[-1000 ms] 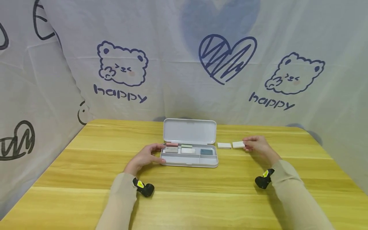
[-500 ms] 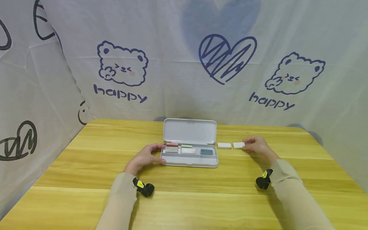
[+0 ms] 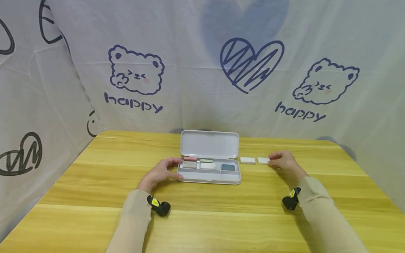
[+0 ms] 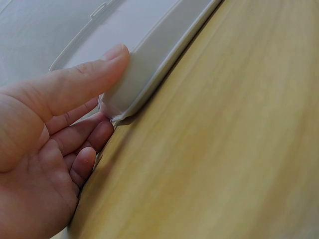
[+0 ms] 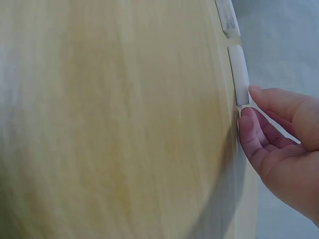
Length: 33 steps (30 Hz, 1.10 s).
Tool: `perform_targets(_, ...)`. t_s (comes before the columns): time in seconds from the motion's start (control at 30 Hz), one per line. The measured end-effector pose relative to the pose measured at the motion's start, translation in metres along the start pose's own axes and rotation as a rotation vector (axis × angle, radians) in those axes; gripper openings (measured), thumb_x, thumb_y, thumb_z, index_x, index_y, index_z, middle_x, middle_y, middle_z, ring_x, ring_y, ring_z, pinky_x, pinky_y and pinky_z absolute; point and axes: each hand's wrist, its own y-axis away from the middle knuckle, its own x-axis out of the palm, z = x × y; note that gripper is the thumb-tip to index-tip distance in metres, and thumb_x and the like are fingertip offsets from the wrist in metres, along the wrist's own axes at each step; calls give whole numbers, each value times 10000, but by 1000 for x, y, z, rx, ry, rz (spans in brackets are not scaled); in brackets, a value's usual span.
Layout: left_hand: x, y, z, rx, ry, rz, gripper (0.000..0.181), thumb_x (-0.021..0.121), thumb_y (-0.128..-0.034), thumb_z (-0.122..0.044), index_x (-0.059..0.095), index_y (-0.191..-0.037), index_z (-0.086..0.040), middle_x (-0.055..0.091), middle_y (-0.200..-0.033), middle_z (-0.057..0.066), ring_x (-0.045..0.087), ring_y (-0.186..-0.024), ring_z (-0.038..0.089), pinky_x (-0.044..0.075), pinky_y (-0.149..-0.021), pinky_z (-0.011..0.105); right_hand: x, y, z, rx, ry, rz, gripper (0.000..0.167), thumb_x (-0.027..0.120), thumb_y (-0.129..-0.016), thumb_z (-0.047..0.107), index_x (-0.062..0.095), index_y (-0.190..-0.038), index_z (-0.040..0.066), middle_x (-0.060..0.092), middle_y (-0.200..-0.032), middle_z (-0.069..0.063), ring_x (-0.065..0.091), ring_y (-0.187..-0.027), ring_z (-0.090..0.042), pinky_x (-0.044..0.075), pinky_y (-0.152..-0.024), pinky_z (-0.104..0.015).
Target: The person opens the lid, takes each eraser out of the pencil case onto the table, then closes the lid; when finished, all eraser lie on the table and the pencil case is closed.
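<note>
A white pencil case (image 3: 209, 182) lies with its lid raised at the back middle of the table. My left hand (image 3: 159, 173) grips its left end, thumb at the front and fingers behind. Inside are a grey eraser (image 3: 190, 164), a white block (image 3: 207, 166), a dark blue block (image 3: 228, 167), a pink block (image 3: 190, 159) and a green block (image 3: 206, 161). To the right of the case, my right hand (image 3: 286, 162) pinches the right end of a white eraser (image 5: 239, 74) lying flat on the table. Another white eraser (image 3: 247, 160) lies just left of it, a small gap between them.
The wooden table (image 3: 209, 225) stretches in front of both hands. A white cloth (image 3: 196, 95) with blue drawings hangs behind the table, close to the raised lid (image 3: 210, 144). More cloth hangs at the left side.
My right hand has lowered slightly and laid the white eraser, earlier tilted, flat on the table. The left hand has stayed on the pencil case.
</note>
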Motion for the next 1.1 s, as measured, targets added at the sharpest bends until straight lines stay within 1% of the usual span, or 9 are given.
perform_targets(0.23,-1,0,0,-2,-3,3,609,774,-672,-97,508,-1212,-1,492,-1185,162,412,-1092,305,301,-953,434,-1,2,4,11,-30,-64,308,619,-789,-16,536,-1031,-185,619,-796,-110,530,-581,-102,468,-528,-232)
perform_targets(0.33,-1,0,0,7,-3,11,609,767,-682,-91,495,-1217,16,487,-1199,177,405,-1109,317,293,-957,448,-2,3,7,1,-9,-80,296,604,-805,-5,539,-1036,-178,616,-808,-114,528,-591,-112,468,-533,-235)
perform_targets(0.5,-1,0,-1,-4,4,2,601,768,-677,-84,502,-1207,14,490,-1197,173,411,-1099,313,299,-951,440,1,5,14,-32,54,-93,276,604,-816,25,568,-1025,-151,618,-823,-130,527,-619,-119,464,-546,-236)
perform_targets(0.67,1,0,-1,-7,9,-5,594,775,-662,-76,516,-1190,7,502,-1171,158,424,-1057,294,316,-926,415,8,7,23,-67,40,-79,277,608,-814,21,570,-1024,-155,624,-863,-173,544,-657,-145,480,-578,-262)
perform_targets(0.77,1,1,-1,-9,15,-5,589,777,-661,-78,520,-1185,2,505,-1179,150,421,-1079,291,306,-941,421,13,8,28,-90,14,-69,270,614,-807,7,571,-1012,-163,630,-848,-172,550,-645,-151,484,-571,-275)
perform_targets(0.87,1,0,-1,-11,20,-4,585,779,-661,-84,522,-1180,-4,504,-1193,149,414,-1104,294,293,-956,432,18,8,31,-124,10,-58,261,623,-796,-9,574,-995,-170,635,-821,-167,543,-611,-142,480,-551,-279)
perform_targets(0.97,1,0,-1,-7,12,-3,586,782,-661,-96,523,-1179,-5,499,-1202,153,411,-1113,298,291,-960,443,23,8,35,-143,18,-42,251,629,-794,-4,585,-987,-159,636,-816,-158,532,-605,-132,473,-548,-276)
perform_targets(1.1,0,-1,0,-7,12,-3,587,783,-661,-102,525,-1180,-9,494,-1210,156,407,-1119,301,286,-963,447,31,7,40,-160,37,-15,243,633,-802,20,600,-986,-135,632,-851,-161,531,-657,-137,464,-589,-261)
